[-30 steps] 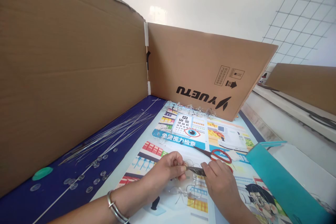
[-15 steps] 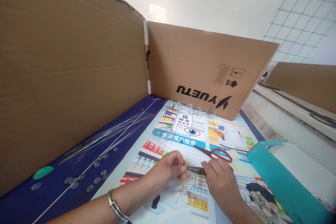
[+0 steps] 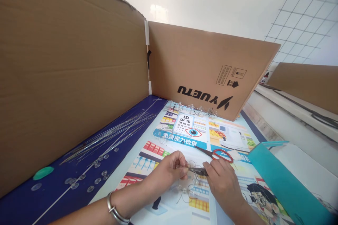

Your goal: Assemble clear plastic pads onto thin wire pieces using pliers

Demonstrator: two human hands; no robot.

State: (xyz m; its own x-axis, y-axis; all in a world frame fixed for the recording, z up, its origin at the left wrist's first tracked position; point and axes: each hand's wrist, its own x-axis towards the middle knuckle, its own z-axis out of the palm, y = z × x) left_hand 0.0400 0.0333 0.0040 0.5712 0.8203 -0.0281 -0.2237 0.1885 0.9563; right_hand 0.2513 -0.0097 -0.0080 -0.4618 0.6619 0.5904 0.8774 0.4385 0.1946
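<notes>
My left hand (image 3: 176,166), with a silver bangle on its wrist, pinches thin wire between thumb and forefinger. My right hand (image 3: 221,179) is wrapped round dark-jawed pliers (image 3: 198,171), whose tips meet the wire by my left fingertips. Below the jaws hangs a looped wire piece with clear beads (image 3: 194,186), over the printed sheet. Just beyond my right hand lie scissors (image 3: 223,155) with red handles. Whether the plier jaws are closed on the wire is too small to tell.
Straight wires (image 3: 113,133) and loose clear discs (image 3: 97,181) lie on the blue surface at left, near a green piece (image 3: 43,173). Cardboard panels (image 3: 206,66) stand behind and left. Finished-looking wire tangles (image 3: 195,109) line the back; a teal box (image 3: 285,175) is at right.
The wire loops below the pliers have shifted and turned slightly. Both hands keep nearly the same place and hold.
</notes>
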